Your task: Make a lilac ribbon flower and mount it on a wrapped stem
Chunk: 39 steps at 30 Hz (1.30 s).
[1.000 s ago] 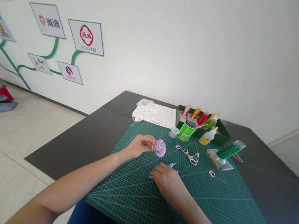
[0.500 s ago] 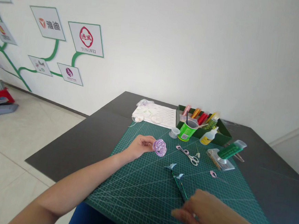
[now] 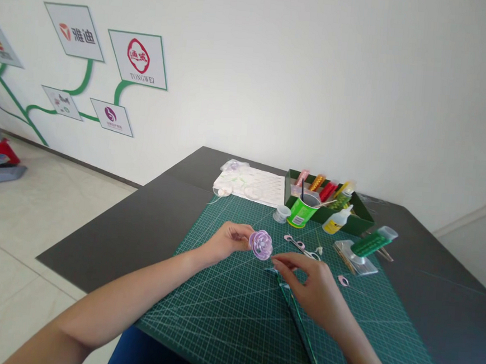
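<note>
A layered light purple artificial flower (image 3: pixel 260 244) is pinched at its left side between the thumb and fingers of my left hand (image 3: pixel 226 242). Just right of the bloom is my right hand (image 3: pixel 309 280), its thumb and fingertips pressed together; what is in them, if anything, is too small to make out. Beneath this hand, long thin green stems (image 3: pixel 303 334) with pale blue tips lie on the green cutting mat (image 3: pixel 215 320). Scissors (image 3: pixel 303 246), partly hidden behind the right hand, rest on the mat.
Across the back stand a dark green box (image 3: pixel 361 224) of coloured rolls, a green can (image 3: pixel 302 212) and a glue bottle (image 3: pixel 338 220). A green tube (image 3: pixel 373 242) lies at right. White sheets (image 3: pixel 263 186) and a small clear pot (image 3: pixel 281 213) are at the back.
My right hand has moved up and away from the front of the mat to beside the flower. My left hand keeps hold of the flower in nearly the same place.
</note>
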### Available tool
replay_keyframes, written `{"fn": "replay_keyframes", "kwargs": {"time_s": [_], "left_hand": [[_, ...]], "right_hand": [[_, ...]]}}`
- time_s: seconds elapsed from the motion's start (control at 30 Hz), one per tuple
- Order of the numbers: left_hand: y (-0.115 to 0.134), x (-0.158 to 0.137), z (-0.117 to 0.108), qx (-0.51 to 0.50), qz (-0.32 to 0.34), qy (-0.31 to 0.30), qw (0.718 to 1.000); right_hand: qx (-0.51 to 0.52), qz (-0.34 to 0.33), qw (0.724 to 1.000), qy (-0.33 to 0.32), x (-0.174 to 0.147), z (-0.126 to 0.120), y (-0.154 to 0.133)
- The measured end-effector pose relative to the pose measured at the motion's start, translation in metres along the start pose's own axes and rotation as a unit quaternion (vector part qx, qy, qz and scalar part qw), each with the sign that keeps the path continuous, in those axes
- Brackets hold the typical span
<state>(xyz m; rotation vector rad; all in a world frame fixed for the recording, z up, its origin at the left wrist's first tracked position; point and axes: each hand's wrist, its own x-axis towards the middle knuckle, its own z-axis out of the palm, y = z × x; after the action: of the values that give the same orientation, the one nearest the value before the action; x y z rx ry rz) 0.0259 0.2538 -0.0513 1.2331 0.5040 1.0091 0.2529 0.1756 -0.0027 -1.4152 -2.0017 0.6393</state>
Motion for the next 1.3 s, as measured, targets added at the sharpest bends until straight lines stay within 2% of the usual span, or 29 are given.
{"fn": "replay_keyframes", "kwargs": {"time_s": [0.13,0.2,0.4,0.53,0.77,0.93,1.13,1.3], "left_hand": [[0.002,-0.005,0.010,-0.025,-0.015,0.013,0.999],[0.002,-0.006,0.013,-0.038,-0.024,0.021,0.999],[0.006,-0.009,0.019,-0.060,-0.053,0.024,0.997],[0.006,-0.008,0.017,-0.059,-0.071,0.035,0.995],[0.007,-0.006,0.010,-0.041,-0.075,0.062,0.994],[0.007,-0.004,0.005,0.005,-0.063,0.074,0.995],[0.000,-0.002,-0.001,0.133,-0.030,0.090,0.987],[0.000,-0.001,0.000,0.285,0.015,0.075,0.955]], "right_hand": [[0.083,0.005,0.993,0.083,0.003,0.031,-0.005],[0.095,0.028,0.990,0.097,0.004,0.043,-0.004],[0.193,0.043,0.980,0.017,0.010,0.059,0.003],[0.228,0.057,0.972,-0.008,0.011,0.057,0.003],[0.192,0.040,0.980,0.029,0.006,0.046,0.003],[0.148,0.016,0.989,0.024,0.005,0.037,0.007],[0.039,-0.075,0.996,-0.038,-0.001,0.027,0.003],[0.025,-0.123,0.991,-0.037,-0.004,0.017,0.000]]}}
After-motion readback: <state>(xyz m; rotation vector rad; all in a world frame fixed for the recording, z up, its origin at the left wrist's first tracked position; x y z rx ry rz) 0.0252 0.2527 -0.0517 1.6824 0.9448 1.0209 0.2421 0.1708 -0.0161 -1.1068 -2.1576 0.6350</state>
